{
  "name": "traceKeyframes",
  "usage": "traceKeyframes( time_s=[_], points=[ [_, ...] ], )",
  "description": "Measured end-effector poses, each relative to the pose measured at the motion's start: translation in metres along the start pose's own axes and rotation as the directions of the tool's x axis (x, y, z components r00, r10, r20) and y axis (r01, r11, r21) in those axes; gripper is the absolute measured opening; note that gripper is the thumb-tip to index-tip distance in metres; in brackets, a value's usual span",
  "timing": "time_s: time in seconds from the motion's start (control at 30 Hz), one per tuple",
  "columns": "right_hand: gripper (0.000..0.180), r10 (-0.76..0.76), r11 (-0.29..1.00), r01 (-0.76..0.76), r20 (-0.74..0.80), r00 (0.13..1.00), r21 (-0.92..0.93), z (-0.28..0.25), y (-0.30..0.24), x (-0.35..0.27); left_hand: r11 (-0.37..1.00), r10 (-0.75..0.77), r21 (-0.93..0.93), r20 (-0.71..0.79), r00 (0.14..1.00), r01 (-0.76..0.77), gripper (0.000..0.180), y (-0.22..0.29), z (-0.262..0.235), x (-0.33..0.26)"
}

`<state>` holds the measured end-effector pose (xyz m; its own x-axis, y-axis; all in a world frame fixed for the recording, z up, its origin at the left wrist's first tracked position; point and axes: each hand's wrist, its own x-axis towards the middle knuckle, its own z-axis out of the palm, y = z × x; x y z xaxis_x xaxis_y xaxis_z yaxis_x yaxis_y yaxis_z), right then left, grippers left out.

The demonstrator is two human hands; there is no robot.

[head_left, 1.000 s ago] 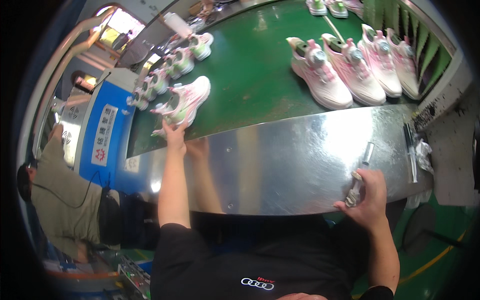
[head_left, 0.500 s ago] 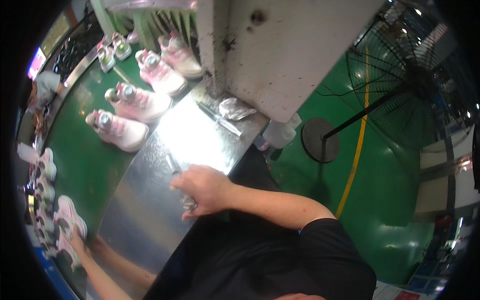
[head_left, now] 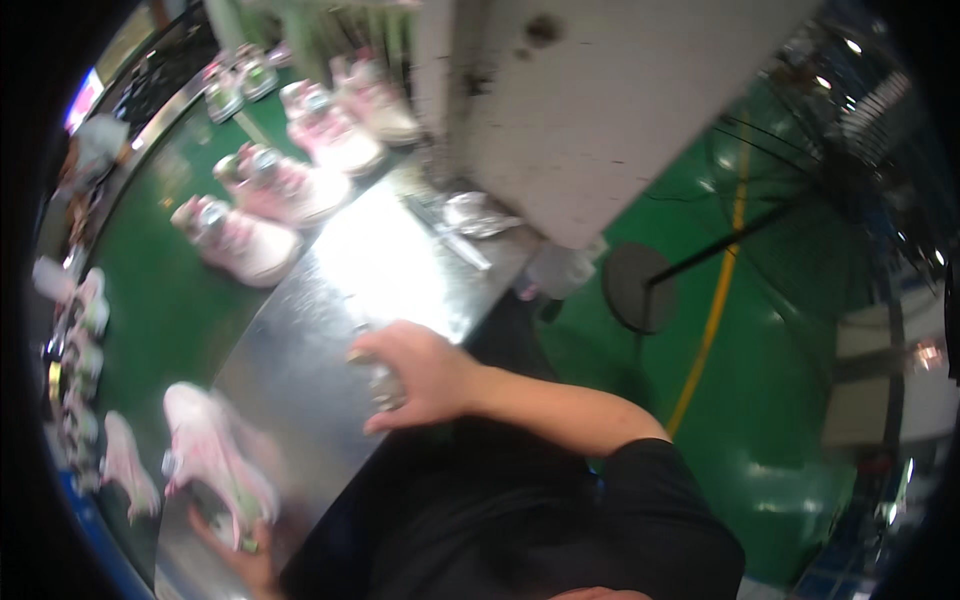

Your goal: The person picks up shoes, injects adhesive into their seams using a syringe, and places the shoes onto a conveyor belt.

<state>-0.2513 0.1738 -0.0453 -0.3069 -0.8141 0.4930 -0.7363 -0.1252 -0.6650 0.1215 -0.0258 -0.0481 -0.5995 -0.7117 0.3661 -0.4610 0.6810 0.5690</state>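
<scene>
A large pale machine housing (head_left: 620, 110) is filling the upper middle of the frame, above a green floor (head_left: 780, 400) at right. A shiny metal worktable (head_left: 330, 330) is running diagonally from lower left to centre, bordering a green conveyor belt (head_left: 170, 310) carrying pink-and-white sneakers (head_left: 240, 240) at upper left. At lower left, the left hand (head_left: 240, 555) is grasping a blurred pink sneaker (head_left: 215, 460) from below; its long axis is running up-left to down-right. At centre, the right hand (head_left: 415, 375) is curling around a small metallic tool (head_left: 380, 380), well apart to the sneaker's upper right. The left hand is nearer.
</scene>
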Motion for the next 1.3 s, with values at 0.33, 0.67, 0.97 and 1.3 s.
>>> traceKeyframes(
  time_s=[0.33, 0.67, 0.97, 1.3],
  points=[
    [0.076, 0.395, 0.815, -0.377, 0.054, 0.917, 0.440, -0.031, 0.001, -0.026, 0.601, -0.459, -0.638, 0.217, 0.862, 0.481, 0.039, -0.044, 0.017, 0.128],
    [0.081, 0.322, 0.839, -0.374, 0.195, 0.927, 0.395, -0.034, -0.029, -0.016, 0.406, -0.263, -0.756, 0.441, 0.858, 0.513, 0.043, 0.007, 0.037, 0.160],
    [0.097, 0.213, 0.435, -0.282, 0.206, 0.955, 0.855, -0.034, -0.062, 0.017, -0.124, -0.017, -0.927, 0.359, 0.933, 0.355, 0.054, 0.079, 0.073, 0.130],
    [0.074, -0.113, 0.199, -0.285, 0.311, 0.944, 0.938, -0.025, -0.108, 0.057, -0.047, 0.197, -0.967, 0.235, 0.952, 0.249, 0.063, 0.079, 0.073, 0.115]
  ],
)
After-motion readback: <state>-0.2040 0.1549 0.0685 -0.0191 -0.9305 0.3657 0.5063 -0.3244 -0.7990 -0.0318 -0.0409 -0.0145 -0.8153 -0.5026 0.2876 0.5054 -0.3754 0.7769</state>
